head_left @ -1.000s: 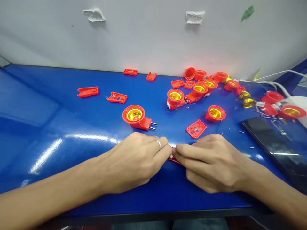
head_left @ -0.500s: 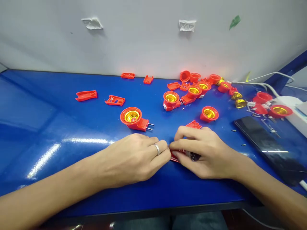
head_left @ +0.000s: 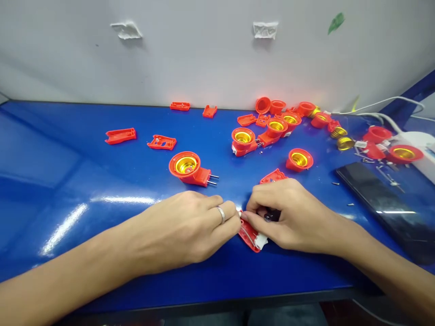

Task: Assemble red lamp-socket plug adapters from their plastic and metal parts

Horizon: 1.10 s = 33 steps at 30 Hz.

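My left hand, with a ring on one finger, rests on the blue table and pinches the left edge of a small red plastic plug part with a white piece on it. My right hand presses on the same part from the right, fingers curled, with a small dark object under the fingertips. Both hands meet near the table's front edge. Just beyond them stands an assembled red lamp socket with a brass insert and two pins. A flat red cover peeks out behind my right hand.
Several red sockets with brass threads and loose red covers lie scattered toward the back wall. A black phone lies at the right, with white cables and a white box beyond. Small screws dot the table near the phone.
My right hand has curled and shifted onto the red part, which now shows more between the hands, tilted toward the front edge. The left hand has barely moved.
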Available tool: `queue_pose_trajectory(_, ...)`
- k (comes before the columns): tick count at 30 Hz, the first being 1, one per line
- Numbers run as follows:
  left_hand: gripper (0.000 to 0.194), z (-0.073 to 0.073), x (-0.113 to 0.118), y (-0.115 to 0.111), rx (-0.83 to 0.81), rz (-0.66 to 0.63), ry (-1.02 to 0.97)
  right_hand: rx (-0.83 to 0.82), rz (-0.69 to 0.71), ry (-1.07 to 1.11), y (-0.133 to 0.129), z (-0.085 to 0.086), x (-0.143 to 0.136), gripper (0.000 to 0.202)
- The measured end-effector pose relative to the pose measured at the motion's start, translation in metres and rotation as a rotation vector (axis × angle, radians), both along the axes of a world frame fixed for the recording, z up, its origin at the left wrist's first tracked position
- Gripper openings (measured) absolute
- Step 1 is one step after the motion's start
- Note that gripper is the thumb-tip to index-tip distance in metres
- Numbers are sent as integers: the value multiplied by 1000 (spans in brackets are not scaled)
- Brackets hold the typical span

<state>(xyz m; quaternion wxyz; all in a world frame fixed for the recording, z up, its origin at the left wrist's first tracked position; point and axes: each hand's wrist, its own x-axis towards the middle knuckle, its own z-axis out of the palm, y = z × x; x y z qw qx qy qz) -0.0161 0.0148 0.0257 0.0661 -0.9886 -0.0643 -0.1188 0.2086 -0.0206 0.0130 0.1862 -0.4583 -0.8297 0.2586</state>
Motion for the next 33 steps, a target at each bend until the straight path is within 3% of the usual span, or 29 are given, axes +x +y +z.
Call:
queue_pose_trajectory(9,36,-3,2,5,-54,0,128,-48,38,-53,4,0,0,24)
queue_pose_trajectory(21,36,-2,-2,9,197,-80,141,-53,1,-82,1,1,1,24)
queue_pose_trajectory(26,39,-1,-1,7,184,-41,124,-106,-66,64,3,-2,0,8)
queue_pose_trajectory(33,46,6,-2,1,78,-11,35,-123,-51,109,1,-4,-1,15)
